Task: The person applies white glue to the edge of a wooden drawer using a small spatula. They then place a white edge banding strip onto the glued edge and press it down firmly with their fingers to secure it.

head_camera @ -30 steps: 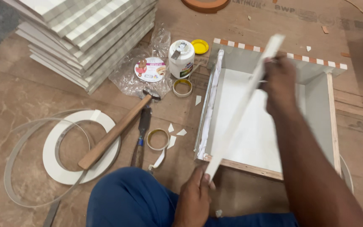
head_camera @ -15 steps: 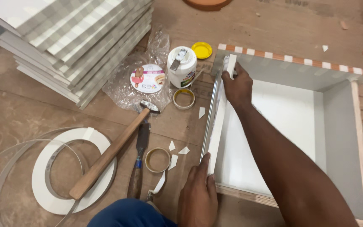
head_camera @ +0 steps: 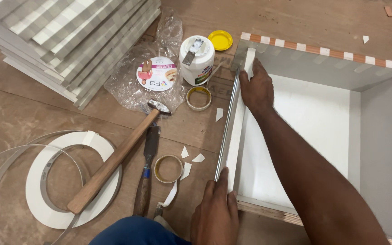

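A white edge strip (head_camera: 233,136) lies along the top of the left wall of an open white box (head_camera: 377,136) with plywood edges. My right hand (head_camera: 257,88) rests palm down on the strip's far end, near the box's back left corner. At the strip's near end, the fingers of my left hand (head_camera: 214,211) press on it by the front left corner. My right forearm crosses over the inside of the box.
Left of the box lie a hammer (head_camera: 114,159), a chisel (head_camera: 146,174), two tape rolls (head_camera: 198,97) (head_camera: 168,169), a white glue jar (head_camera: 197,54), its yellow lid (head_camera: 220,40), a plastic bag (head_camera: 157,72) and a coil of white banding (head_camera: 64,181). Stacked boards (head_camera: 60,41) sit top left.
The strip was held up slanted over the box a second ago. Both hands have brought it down onto the left wall's top edge, and they now press on its two ends.
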